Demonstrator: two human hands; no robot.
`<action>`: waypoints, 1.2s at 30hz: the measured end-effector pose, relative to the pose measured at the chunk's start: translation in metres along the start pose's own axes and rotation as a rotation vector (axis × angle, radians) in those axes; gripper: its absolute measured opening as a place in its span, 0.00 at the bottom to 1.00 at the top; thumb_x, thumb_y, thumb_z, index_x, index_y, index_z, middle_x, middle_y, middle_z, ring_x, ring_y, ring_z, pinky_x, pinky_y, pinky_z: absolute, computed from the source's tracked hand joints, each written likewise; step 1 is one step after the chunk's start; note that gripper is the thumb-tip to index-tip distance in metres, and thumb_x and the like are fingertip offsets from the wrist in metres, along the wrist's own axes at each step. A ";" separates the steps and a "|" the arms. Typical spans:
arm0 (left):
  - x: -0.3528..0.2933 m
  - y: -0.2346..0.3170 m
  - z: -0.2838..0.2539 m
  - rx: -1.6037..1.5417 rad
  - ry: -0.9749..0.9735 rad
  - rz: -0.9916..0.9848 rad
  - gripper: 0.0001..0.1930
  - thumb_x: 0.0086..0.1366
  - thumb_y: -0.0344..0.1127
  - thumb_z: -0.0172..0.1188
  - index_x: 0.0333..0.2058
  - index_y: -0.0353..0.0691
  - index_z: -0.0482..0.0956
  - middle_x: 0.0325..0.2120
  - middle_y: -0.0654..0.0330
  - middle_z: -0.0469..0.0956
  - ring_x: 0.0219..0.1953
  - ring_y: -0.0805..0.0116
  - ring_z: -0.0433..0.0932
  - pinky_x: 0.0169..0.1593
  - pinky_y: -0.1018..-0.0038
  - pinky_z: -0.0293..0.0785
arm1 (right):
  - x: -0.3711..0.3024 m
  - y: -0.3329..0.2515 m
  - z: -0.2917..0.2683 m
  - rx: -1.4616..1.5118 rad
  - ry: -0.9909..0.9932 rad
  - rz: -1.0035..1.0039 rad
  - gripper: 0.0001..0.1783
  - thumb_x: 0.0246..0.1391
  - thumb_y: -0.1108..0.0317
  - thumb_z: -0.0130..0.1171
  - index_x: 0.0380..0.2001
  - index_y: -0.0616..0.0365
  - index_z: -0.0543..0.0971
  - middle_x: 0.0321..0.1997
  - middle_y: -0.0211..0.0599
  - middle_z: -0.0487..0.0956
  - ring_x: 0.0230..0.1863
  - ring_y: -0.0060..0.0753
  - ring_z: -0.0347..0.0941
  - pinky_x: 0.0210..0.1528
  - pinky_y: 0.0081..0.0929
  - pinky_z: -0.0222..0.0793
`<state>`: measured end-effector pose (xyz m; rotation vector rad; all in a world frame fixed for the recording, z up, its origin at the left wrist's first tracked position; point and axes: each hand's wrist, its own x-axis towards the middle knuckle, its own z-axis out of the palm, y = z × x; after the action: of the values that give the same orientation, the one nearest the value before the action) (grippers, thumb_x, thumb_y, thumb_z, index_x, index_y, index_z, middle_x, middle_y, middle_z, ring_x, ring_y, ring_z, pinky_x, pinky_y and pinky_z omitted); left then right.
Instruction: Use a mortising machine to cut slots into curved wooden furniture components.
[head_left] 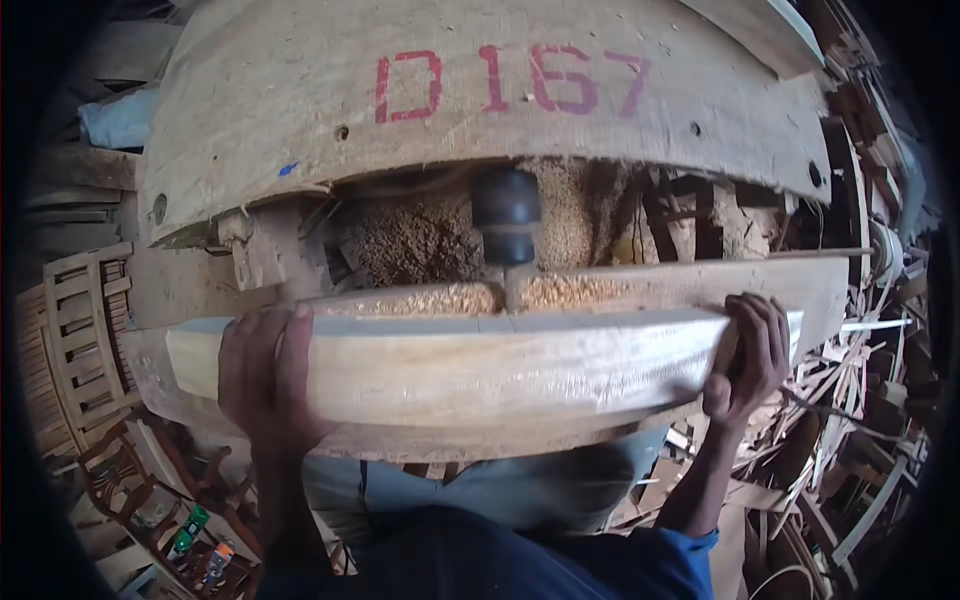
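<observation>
A long pale wooden workpiece [510,365] with a slightly curved near side lies across in front of me. My left hand [265,372] is closed round its left part, fingers over the upper face. Toward the right end, my right hand [745,355] grips the same piece, thumb on the near side. Just beyond the middle of its far edge is a dark drill chuck [505,205], its bit [513,288] pointing at that edge near some pencil lines. Whether the bit touches the wood I cannot tell.
A wide wooden board [400,150] with red markings spans the far side above the chuck. Sawdust and chips [420,240] are heaped round the chuck. The workpiece lies on a wooden table [800,285]. Scrap strips [840,400] litter the right; a carved chair [115,470] stands lower left.
</observation>
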<state>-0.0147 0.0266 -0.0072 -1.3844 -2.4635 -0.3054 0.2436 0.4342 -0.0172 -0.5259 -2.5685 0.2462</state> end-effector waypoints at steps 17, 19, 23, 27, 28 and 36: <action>-0.043 -0.002 -0.029 -0.100 -0.180 -0.091 0.50 0.45 0.63 0.83 0.63 0.39 0.79 0.53 0.49 0.79 0.57 0.40 0.79 0.65 0.40 0.72 | -0.054 -0.054 -0.016 -0.004 -0.044 0.264 0.46 0.71 0.26 0.39 0.44 0.64 0.84 0.46 0.50 0.86 0.53 0.58 0.82 0.74 0.63 0.62; -0.043 -0.011 -0.029 -0.076 -0.208 -0.093 0.49 0.46 0.61 0.82 0.63 0.39 0.79 0.54 0.48 0.79 0.57 0.40 0.80 0.65 0.39 0.72 | -0.051 -0.060 -0.011 0.007 -0.036 0.232 0.47 0.71 0.25 0.38 0.44 0.64 0.85 0.46 0.50 0.86 0.53 0.59 0.82 0.74 0.63 0.62; -0.039 -0.028 -0.030 -0.036 -0.221 -0.077 0.47 0.47 0.58 0.81 0.63 0.39 0.79 0.54 0.47 0.80 0.57 0.40 0.81 0.65 0.40 0.72 | -0.044 -0.072 -0.004 -0.001 -0.041 0.243 0.50 0.70 0.23 0.37 0.44 0.64 0.85 0.46 0.50 0.87 0.53 0.59 0.83 0.74 0.64 0.63; -0.038 -0.033 -0.028 -0.025 -0.209 -0.060 0.44 0.51 0.56 0.79 0.63 0.39 0.78 0.53 0.47 0.81 0.56 0.40 0.81 0.65 0.41 0.72 | -0.039 -0.075 -0.001 -0.001 -0.042 0.260 0.51 0.71 0.22 0.34 0.44 0.64 0.86 0.46 0.50 0.88 0.53 0.59 0.84 0.73 0.65 0.64; -0.038 -0.033 -0.028 -0.018 -0.205 -0.059 0.43 0.52 0.55 0.78 0.64 0.39 0.78 0.52 0.47 0.81 0.55 0.40 0.81 0.64 0.41 0.72 | -0.039 -0.074 0.000 -0.003 -0.041 0.262 0.52 0.71 0.22 0.34 0.44 0.65 0.86 0.45 0.50 0.88 0.53 0.59 0.84 0.73 0.65 0.64; -0.034 -0.027 -0.023 -0.008 -0.192 -0.069 0.35 0.63 0.52 0.73 0.63 0.37 0.78 0.51 0.44 0.80 0.53 0.40 0.82 0.62 0.41 0.75 | -0.030 -0.070 0.005 -0.031 0.008 0.278 0.57 0.71 0.18 0.28 0.40 0.65 0.86 0.42 0.50 0.88 0.51 0.58 0.85 0.72 0.66 0.66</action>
<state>-0.0178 -0.0221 0.0007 -1.3924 -2.6716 -0.2059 0.2422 0.3578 -0.0160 -0.8953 -2.4900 0.2998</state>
